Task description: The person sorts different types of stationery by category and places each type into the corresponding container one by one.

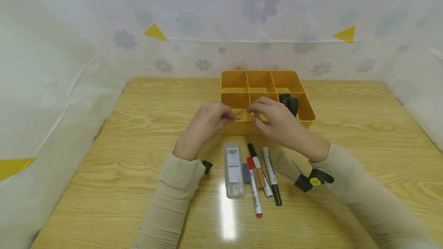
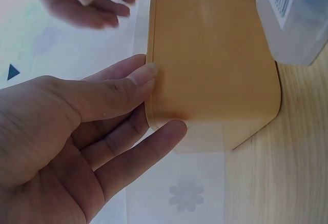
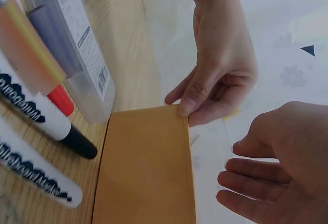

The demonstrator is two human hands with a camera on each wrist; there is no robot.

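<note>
An orange divided organizer box (image 1: 238, 128) stands toward the back of the table. My left hand (image 1: 212, 122) pinches its front rim near the left corner. In the left wrist view, the left thumb (image 2: 120, 93) lies on the box's outer wall, with other fingers behind the rim. My right hand (image 1: 277, 120) hovers over the front middle compartment, fingers loosely bent. In the right wrist view, the right hand (image 3: 287, 167) is apart from the box, and nothing shows in its grasp. Black objects (image 1: 290, 103) sit in the front right compartment, partly hidden by that hand.
Before the box lie a clear plastic case (image 1: 235, 170) with a label, a red marker (image 1: 254, 187), a black-capped whiteboard marker (image 1: 252, 151) and another marker (image 1: 270, 164). Purple (image 1: 246, 173) and orange (image 1: 259, 178) pieces lie among them. A transparent item (image 1: 288, 164) is near my right wrist.
</note>
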